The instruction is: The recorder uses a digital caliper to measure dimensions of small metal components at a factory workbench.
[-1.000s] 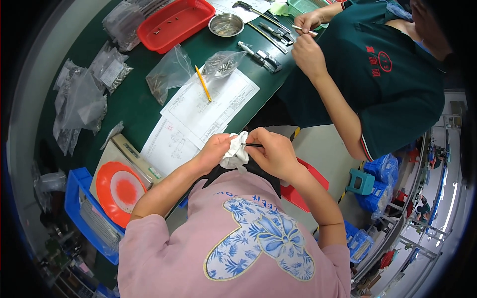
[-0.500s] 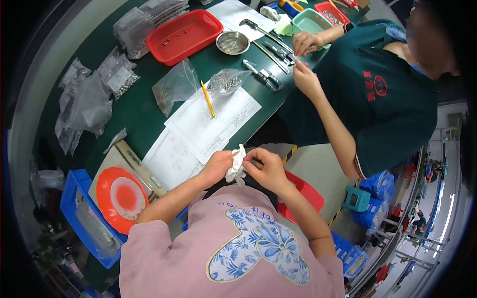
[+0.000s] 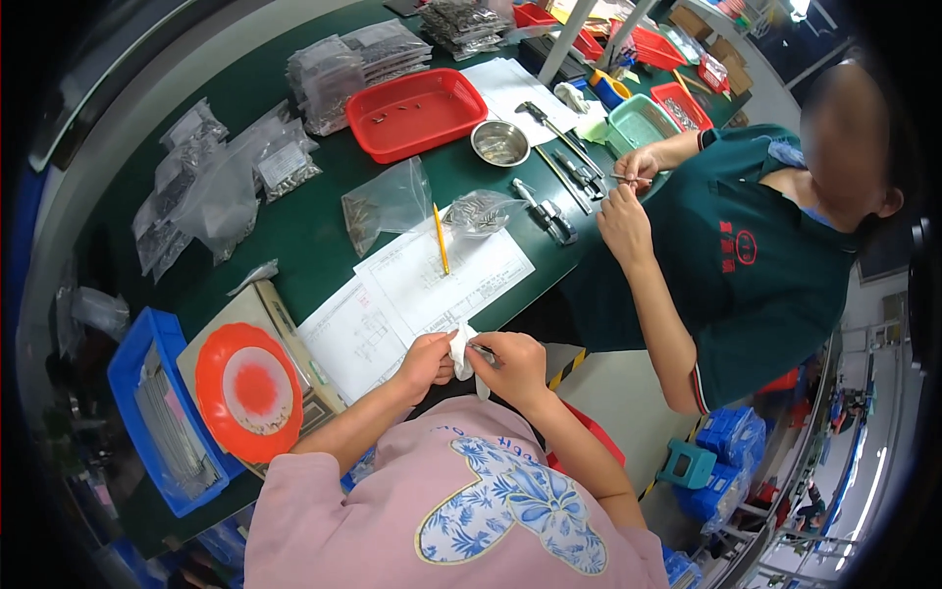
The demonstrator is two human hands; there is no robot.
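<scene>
My left hand [image 3: 424,361] pinches a small white cloth [image 3: 460,348] close to my chest, at the near edge of the green table [image 3: 294,236]. A thin dark metal tool [image 3: 484,353] sits in my right hand [image 3: 512,365], its tip pushed into the cloth. Both hands meet just below two white drawing sheets [image 3: 417,294]. A yellow pencil [image 3: 441,239] lies across the upper sheet.
A co-worker in a dark green shirt [image 3: 746,265] works at the right with both hands [image 3: 628,191]. On the table lie a red tray [image 3: 416,111], a steel bowl [image 3: 499,142], clear bags of small parts [image 3: 388,203], pliers [image 3: 546,214], an orange plate [image 3: 248,390] and a blue bin [image 3: 157,422].
The view has tilted so more of the far table shows. My hands still hold the cloth and tool together and have drifted slightly lower and to the left.
</scene>
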